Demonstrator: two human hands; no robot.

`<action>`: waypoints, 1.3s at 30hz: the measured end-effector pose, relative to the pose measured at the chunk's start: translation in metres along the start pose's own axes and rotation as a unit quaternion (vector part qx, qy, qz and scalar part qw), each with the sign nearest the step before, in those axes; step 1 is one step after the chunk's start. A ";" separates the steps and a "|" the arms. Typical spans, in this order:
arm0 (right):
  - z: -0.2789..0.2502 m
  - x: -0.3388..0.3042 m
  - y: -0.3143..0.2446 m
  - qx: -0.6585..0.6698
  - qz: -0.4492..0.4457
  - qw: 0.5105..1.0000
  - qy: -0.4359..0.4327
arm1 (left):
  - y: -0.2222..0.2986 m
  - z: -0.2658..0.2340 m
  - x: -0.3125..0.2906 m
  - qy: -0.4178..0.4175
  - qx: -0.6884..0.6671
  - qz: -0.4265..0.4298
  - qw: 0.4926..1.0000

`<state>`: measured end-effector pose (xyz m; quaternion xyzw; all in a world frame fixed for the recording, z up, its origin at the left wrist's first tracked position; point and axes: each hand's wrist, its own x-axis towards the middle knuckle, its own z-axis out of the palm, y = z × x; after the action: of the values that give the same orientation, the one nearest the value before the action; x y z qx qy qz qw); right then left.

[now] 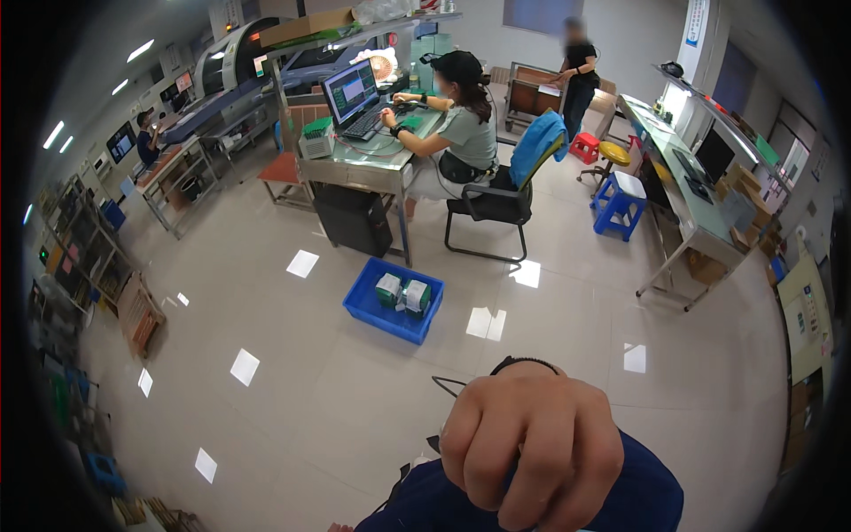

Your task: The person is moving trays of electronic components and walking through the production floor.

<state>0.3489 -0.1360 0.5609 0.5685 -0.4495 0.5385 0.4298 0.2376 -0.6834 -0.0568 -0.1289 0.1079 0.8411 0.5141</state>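
Close to the camera, my right hand [536,439] is raised in front of my dark blue clothing [651,479]. Its fingers are curled down and inward, knuckles uppermost. The palm and thumb are hidden, so whatever it holds, if anything, does not show. A black band [523,362] shows at the wrist behind the knuckles. Of my left hand [340,528] only a small sliver appears at the lower edge, its fingers out of sight. Ahead on the floor, apart from both hands, stands a blue plastic bin [377,322] with two green-and-white bundles [413,297] inside.
Beyond the bin, a seated person [470,133] works with a laptop [355,102] on a metal workbench [359,173]. A black chair [492,204], a blue stool [620,208] and a long bench [700,213] stand to the right. Shelving [80,248] lines the left; another person [578,75] stands at the back.
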 end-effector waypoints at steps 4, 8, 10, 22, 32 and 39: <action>-0.010 0.001 -0.008 -0.001 0.091 0.995 -0.035 | -0.013 -0.012 0.036 0.240 0.508 0.351 0.749; -0.026 -0.003 0.003 0.016 0.069 0.997 -0.008 | 0.010 0.010 0.063 0.400 0.510 0.252 0.719; -0.031 -0.006 0.011 0.027 0.061 0.998 -0.001 | 0.012 0.071 0.075 0.477 0.466 0.209 0.716; -0.033 -0.014 -0.002 -0.020 0.086 0.994 0.058 | 0.014 0.086 0.105 0.486 0.375 0.068 0.786; -0.064 -0.061 -0.019 -0.130 0.240 0.955 0.116 | 0.018 0.021 0.095 0.376 0.232 0.150 0.884; -0.079 -0.112 -0.065 -0.240 0.381 0.859 0.245 | 0.005 0.029 0.112 0.445 0.277 0.111 0.844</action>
<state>0.3923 -0.0391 0.4530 0.0821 -0.6262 0.6576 0.4107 0.1812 -0.5826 -0.0660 -0.3289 0.5676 0.6797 0.3282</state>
